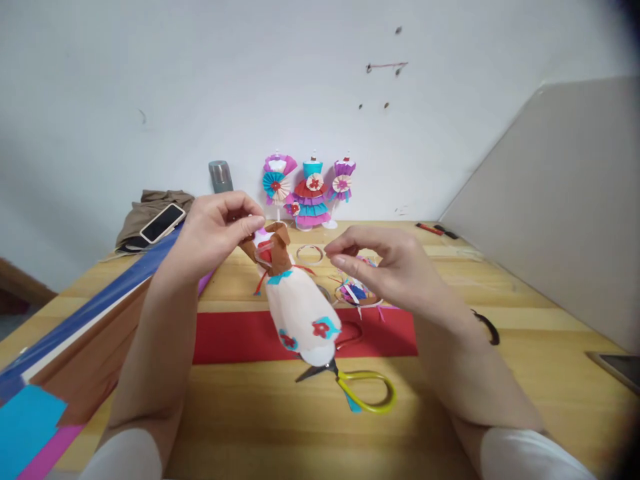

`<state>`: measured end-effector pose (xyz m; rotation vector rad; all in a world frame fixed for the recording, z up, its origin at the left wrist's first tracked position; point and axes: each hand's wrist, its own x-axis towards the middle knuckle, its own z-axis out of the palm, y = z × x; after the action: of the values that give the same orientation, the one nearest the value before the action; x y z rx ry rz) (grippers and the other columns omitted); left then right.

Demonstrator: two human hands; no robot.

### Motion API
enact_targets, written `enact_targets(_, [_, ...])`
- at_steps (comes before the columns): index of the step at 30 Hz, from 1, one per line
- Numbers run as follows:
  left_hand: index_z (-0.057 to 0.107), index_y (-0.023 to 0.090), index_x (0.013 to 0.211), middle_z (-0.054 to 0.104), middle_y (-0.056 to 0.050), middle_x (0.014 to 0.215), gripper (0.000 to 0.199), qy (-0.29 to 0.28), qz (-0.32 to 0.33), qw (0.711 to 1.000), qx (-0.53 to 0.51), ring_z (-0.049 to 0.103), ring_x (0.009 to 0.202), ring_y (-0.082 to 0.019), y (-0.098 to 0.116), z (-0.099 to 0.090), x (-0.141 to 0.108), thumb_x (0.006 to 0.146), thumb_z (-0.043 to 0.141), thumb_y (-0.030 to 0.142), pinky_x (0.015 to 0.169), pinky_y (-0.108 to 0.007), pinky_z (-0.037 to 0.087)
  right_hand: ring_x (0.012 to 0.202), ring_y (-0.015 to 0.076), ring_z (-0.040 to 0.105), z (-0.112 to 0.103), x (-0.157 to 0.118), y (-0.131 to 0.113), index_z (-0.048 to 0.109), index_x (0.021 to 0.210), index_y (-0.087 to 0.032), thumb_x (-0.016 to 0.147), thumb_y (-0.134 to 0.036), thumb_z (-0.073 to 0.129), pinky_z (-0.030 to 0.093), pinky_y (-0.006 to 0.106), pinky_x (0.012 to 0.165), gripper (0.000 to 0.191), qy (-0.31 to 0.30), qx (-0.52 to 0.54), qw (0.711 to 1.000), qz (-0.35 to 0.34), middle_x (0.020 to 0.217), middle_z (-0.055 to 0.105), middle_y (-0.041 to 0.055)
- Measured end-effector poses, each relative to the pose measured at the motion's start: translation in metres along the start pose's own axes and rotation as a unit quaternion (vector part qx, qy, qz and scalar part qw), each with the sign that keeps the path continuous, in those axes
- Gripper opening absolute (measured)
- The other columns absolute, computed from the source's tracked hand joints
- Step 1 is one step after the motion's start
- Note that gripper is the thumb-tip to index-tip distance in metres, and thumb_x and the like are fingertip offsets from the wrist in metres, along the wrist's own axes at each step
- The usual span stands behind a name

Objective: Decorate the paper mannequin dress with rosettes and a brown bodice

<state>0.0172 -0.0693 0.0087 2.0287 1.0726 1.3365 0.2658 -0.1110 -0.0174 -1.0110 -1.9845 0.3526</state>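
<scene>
My left hand [217, 230] pinches the top of a small mannequin in a paper dress [297, 307], which tilts over the table. The dress has a cream skirt with red flowers on blue pieces, and brown paper round its upper part. To its right, my right hand [387, 267] hovers apart from it, thumb and forefinger pressed together; whatever sits between them is too small to make out. Below the mannequin's white base lie scissors [341, 377] with yellow handles. A strip of red paper [230, 337] runs across the table beneath it.
Three mannequins in ruffled dresses, the middle one [313, 190] blue and red, stand against the wall. Behind my right hand sits a container of paper scraps [356, 293], near a ring [310, 254]. Coloured paper sheets [95, 340], a phone [163, 223] and a bottle [221, 177] are leftward.
</scene>
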Motion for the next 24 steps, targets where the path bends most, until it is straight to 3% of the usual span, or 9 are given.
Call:
enact_targets(5, [0.072, 0.020, 0.078, 0.065, 0.003, 0.066, 0.008, 0.062, 0.084, 0.989, 0.108, 0.058, 0.057, -0.010, 0.009, -0.004, -0.003, 0.081, 0.066, 0.021, 0.055, -0.021, 0.047, 0.074, 0.0176, 0.066, 0.004, 0.006, -0.008, 0.070, 0.083, -0.022, 0.088, -0.029, 0.059, 0.052, 0.031, 0.068, 0.014, -0.019, 0.000, 1.000, 0.003, 0.078, 0.072, 0.0032])
enact_targets(10, [0.076, 0.022, 0.077, 0.066, 0.003, 0.068, 0.007, 0.058, 0.125, 0.983, 0.120, 0.057, 0.058, -0.011, 0.019, -0.006, 0.013, 0.080, 0.070, 0.023, 0.059, -0.024, 0.046, 0.078, 0.0184, 0.066, 0.012, 0.017, -0.008, 0.070, 0.089, -0.021, 0.087, -0.034, 0.062, 0.052, 0.033, 0.072, 0.016, 0.009, -0.004, 1.000, 0.007, 0.085, 0.072, 0.0041])
enact_targets(13, [0.075, 0.019, 0.074, 0.063, 0.003, 0.064, 0.007, 0.053, 0.100, 0.989, 0.093, 0.057, 0.059, -0.011, 0.016, -0.002, 0.022, 0.079, 0.069, 0.019, 0.059, -0.023, 0.045, 0.077, 0.0176, 0.064, 0.019, 0.020, -0.004, 0.069, 0.096, -0.020, 0.084, -0.038, 0.067, 0.052, 0.032, 0.073, 0.022, 0.039, 0.009, 0.999, 0.001, 0.088, 0.072, 0.0043])
enact_targets(17, [0.070, 0.015, 0.073, 0.062, 0.003, 0.065, 0.009, 0.024, 0.019, 0.997, 0.071, 0.056, 0.063, -0.011, 0.005, 0.002, 0.019, 0.079, 0.068, 0.021, 0.061, -0.022, 0.046, 0.076, 0.0173, 0.064, 0.024, 0.020, 0.003, 0.067, 0.096, -0.019, 0.082, -0.039, 0.068, 0.052, 0.031, 0.070, 0.025, 0.001, 0.040, 0.999, 0.027, 0.086, 0.071, 0.0033])
enact_targets(20, [0.067, 0.013, 0.075, 0.062, 0.002, 0.069, 0.012, -0.010, -0.032, 0.998, 0.048, 0.055, 0.066, -0.011, -0.006, 0.004, 0.014, 0.080, 0.068, 0.024, 0.064, -0.022, 0.047, 0.075, 0.0173, 0.064, 0.022, 0.020, 0.010, 0.066, 0.088, -0.020, 0.083, -0.034, 0.066, 0.051, 0.030, 0.067, 0.015, -0.026, 0.037, 0.997, 0.056, 0.082, 0.071, 0.0022])
enact_targets(24, [0.064, 0.014, 0.077, 0.059, 0.003, 0.070, 0.010, 0.015, -0.032, 0.999, 0.010, 0.055, 0.067, -0.010, -0.021, 0.006, 0.014, 0.080, 0.069, 0.023, 0.065, -0.022, 0.046, 0.067, 0.0154, 0.061, 0.018, 0.022, 0.015, 0.061, 0.070, -0.022, 0.086, -0.029, 0.062, 0.046, 0.029, 0.061, 0.017, -0.075, 0.010, 0.995, 0.068, 0.070, 0.066, 0.0005])
